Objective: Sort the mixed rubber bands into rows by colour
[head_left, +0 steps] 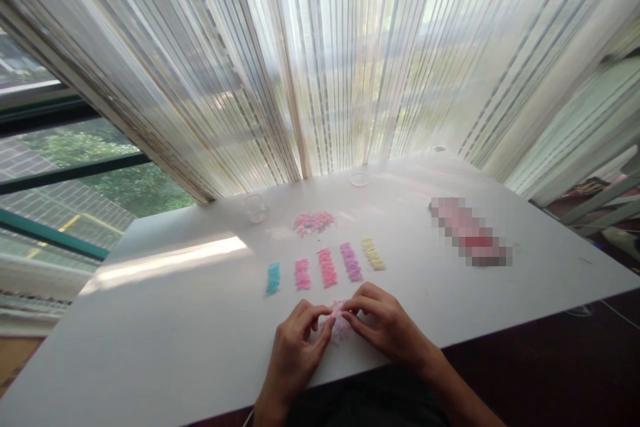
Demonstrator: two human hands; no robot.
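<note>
My left hand (299, 341) and my right hand (385, 321) meet near the table's front edge, thumb and forefinger of each pinched together. Between the fingertips shows a small pale pink piece (337, 310), too small to name exactly. Under it lies a loose pile of thin pink and lilac pieces (341, 333), partly hidden by my fingers. Just beyond my hands, short thin pieces lie in sorted rows by colour: a turquoise row (273, 279), a pink row (303, 274), a coral-pink row (327, 267), a purple row (351, 261) and a pale yellow row (374, 254).
A mixed heap of pink, white and bluish pieces (314, 222) lies behind the rows. A clear round container (256, 209) and a clear round lid or dish (359, 179) stand near the curtain (330, 80). A blurred-out pink and red item (470, 232) lies on the white table (165, 327).
</note>
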